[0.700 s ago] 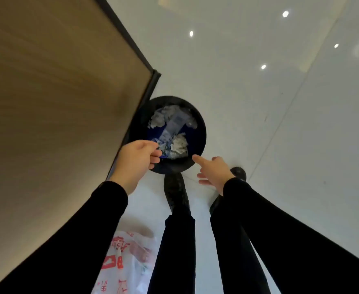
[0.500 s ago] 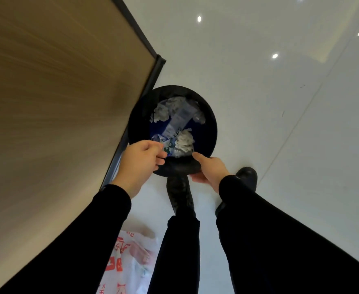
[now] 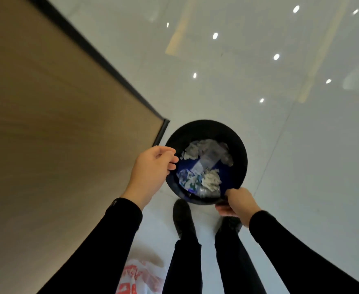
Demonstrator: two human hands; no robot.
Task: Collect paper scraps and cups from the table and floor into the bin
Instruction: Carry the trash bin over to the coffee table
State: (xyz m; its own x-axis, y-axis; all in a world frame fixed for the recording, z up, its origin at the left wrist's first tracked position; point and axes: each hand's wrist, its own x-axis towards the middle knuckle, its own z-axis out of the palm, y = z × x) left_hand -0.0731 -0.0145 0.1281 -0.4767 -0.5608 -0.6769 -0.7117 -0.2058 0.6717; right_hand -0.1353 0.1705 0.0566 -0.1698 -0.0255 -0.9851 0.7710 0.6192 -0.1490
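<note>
A round black bin (image 3: 241,151) stands on the white floor beside the table's corner. Inside it lie crumpled white paper scraps (image 3: 211,179) and printed wrappers on a blue lining. My right hand (image 3: 236,201) grips the bin's near rim, thumb over the edge. My left hand (image 3: 151,169) hovers at the bin's left rim with its fingers loosely curled; nothing shows in it.
The wooden table (image 3: 57,134) with a dark edge fills the left side, its corner touching the bin. A white plastic bag with red print (image 3: 139,279) lies on the floor by my left leg. My black shoes (image 3: 182,217) stand just behind the bin.
My right hand has closed on the bin's near rim. The left hand has shifted to the bin's left edge. The view has tilted, so the bin sits lower in the frame.
</note>
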